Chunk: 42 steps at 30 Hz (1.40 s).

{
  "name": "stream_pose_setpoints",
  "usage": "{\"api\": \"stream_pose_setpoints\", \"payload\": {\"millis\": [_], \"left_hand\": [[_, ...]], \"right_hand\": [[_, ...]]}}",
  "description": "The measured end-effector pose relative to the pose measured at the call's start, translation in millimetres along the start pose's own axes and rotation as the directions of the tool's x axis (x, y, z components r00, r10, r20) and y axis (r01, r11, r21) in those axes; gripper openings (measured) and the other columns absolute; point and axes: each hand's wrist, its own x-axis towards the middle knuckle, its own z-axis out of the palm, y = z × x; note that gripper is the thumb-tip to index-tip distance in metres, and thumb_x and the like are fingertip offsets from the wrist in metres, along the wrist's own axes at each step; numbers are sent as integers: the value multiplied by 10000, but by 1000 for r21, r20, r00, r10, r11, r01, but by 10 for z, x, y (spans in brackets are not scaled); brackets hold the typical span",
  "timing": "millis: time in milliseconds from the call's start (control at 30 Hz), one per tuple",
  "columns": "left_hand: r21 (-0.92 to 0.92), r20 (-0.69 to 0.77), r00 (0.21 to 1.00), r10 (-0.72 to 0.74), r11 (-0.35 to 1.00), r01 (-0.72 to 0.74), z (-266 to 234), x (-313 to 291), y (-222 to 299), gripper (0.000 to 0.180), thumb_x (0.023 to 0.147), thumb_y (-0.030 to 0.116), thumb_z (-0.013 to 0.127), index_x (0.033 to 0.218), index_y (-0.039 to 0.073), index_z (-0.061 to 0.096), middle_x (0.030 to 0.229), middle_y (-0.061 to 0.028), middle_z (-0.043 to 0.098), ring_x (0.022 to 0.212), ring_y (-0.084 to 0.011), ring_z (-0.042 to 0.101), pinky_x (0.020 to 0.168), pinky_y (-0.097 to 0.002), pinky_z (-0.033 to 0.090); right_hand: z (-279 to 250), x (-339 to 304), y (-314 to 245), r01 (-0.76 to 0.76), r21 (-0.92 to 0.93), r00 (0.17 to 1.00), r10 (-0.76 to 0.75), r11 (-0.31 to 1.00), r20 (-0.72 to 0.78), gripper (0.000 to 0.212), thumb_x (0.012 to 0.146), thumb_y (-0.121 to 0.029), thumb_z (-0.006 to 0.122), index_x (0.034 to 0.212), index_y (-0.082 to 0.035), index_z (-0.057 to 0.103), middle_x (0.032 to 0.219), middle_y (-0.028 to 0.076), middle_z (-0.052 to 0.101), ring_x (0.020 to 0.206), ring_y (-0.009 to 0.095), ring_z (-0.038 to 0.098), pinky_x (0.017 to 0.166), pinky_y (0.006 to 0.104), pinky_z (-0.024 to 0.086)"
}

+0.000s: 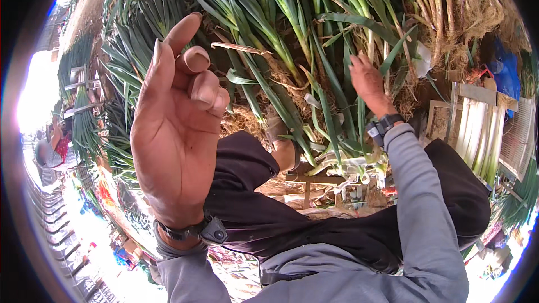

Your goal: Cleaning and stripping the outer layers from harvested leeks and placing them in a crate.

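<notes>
My left hand [182, 118] is raised with its palm in view; thumb and forefinger stretch upward, the other fingers curl loosely, and nothing is in it. Beyond it lie leafy green onions [247, 28] in a thick pile. My right hand [370, 84] reaches in among their leaves with fingers apart, close to a long green leaf [397, 51]; whether it touches the leaf is unclear. Loose trimmed leaves and pale peelings [348, 165] lie between my knees. Each wrist carries a dark band with a small device.
At the right, white-stemmed onions [479, 134] lie bundled in a wooden frame [476, 94], with blue plastic [506, 76] behind. Rooted stalks [441, 11] hang at the far right. A low wooden piece [314, 179] stands between my legs. Another person [53, 148] is at far left.
</notes>
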Motion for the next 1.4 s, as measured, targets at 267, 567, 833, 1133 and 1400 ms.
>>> {"api": "stream_pose_setpoints", "payload": {"millis": [267,567,833,1133,1400], "left_hand": [[-14,-66,996,-54,998,54,49,-71,4,495,1104,251,335,1469,-84,319,951,-59,511,726,-108,500,658,-276,475],[-20,-40,998,-53,998,52,-111,-222,172,507,1104,245,327,1478,-93,283,939,-66,530,728,-117,509,660,-281,482],[-33,28,997,-68,997,69,-211,-246,220,513,1107,260,304,1481,-91,276,962,-69,586,705,-118,513,661,-282,493],[-44,27,997,-67,997,68,-120,-167,166,511,1108,259,281,1479,-92,269,950,-73,576,690,-128,526,658,-291,511],[-15,-12,998,-69,998,68,-291,-203,198,495,1106,254,295,1471,-81,288,926,-66,567,676,-130,543,642,-300,513]], "right_hand": [[857,-207,-782,60,135,995,-70,989,66,278,889,-260,677,1016,-34,578,899,179,617,806,402,652,712,498,545],[580,-911,-725,455,95,778,-447,885,442,98,854,-103,597,930,-48,566,903,159,629,786,353,681,642,478,541],[631,-1433,-1076,444,308,226,-437,842,871,230,899,-238,587,915,-26,675,853,192,695,814,396,688,717,494,546],[629,-81,-725,192,64,981,-194,979,27,382,947,-147,595,1308,-36,536,1066,145,615,1024,336,608,830,443,530],[458,-110,-361,216,-201,966,-180,955,184,469,889,-48,529,1353,-110,555,1266,88,601,1125,312,570,912,436,496]]}}
